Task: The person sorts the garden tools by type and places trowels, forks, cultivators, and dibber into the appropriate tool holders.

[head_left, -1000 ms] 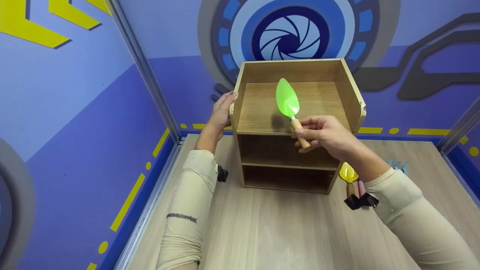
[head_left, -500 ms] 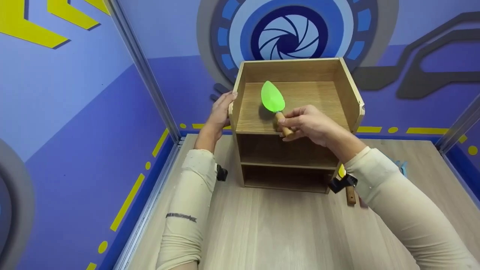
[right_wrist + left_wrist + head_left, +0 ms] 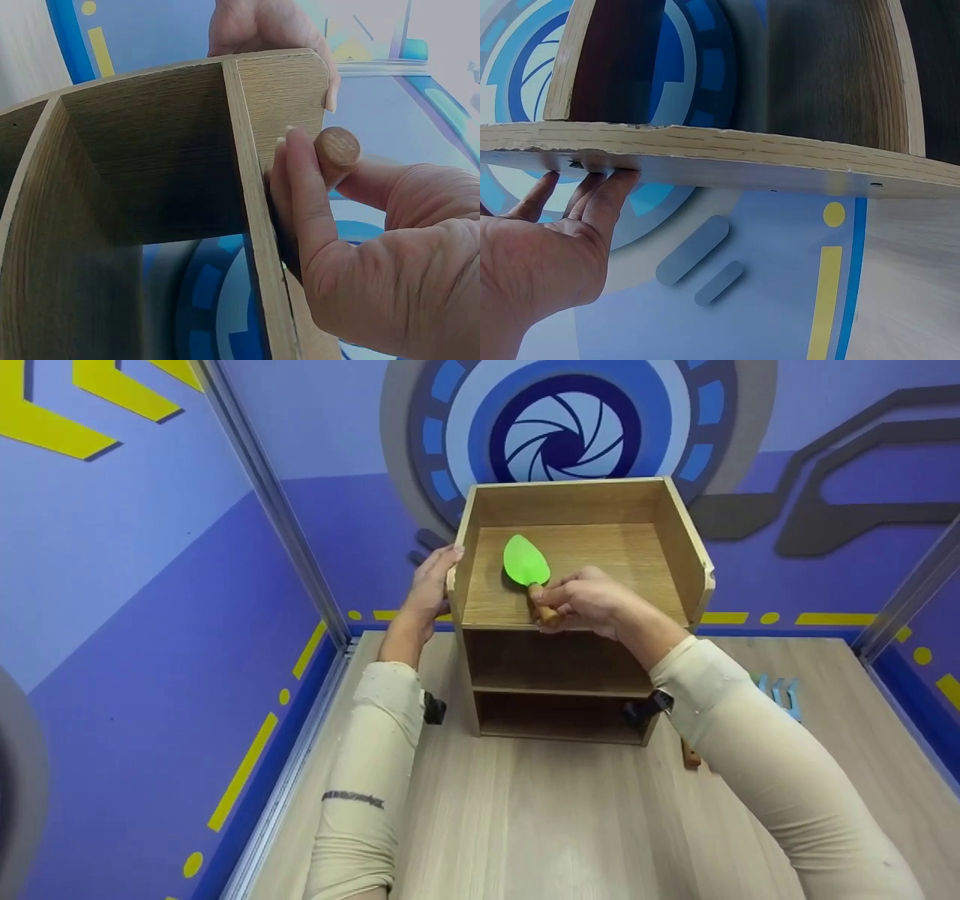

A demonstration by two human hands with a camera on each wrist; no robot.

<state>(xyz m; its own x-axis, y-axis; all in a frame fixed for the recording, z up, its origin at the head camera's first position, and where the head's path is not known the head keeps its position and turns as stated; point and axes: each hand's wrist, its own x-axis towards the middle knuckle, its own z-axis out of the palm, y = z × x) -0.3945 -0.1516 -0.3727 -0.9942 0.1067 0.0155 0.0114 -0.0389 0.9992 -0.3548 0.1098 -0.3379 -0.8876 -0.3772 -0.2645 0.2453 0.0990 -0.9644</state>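
My right hand pinches the wooden handle of a hand trowel with a bright green blade. The blade lies low over the top tier of a small wooden shelf, pointing to the back; whether it touches the board I cannot tell. In the right wrist view the round end of the trowel handle shows between thumb and fingers. On the shelf's left outer side rests my left hand. The left wrist view shows the fingertips of that hand against the side panel, not curled round it.
Right of the shelf, partly behind my right sleeve, lie a blue fork-like tool and a brown wooden handle. A light wooden table carries the shelf. Blue patterned walls stand behind and at the sides.
My right hand has moved left and slightly down with the trowel, bringing the blade closer to the top tier. My left hand has stayed on the shelf's side. The view has shifted slightly.
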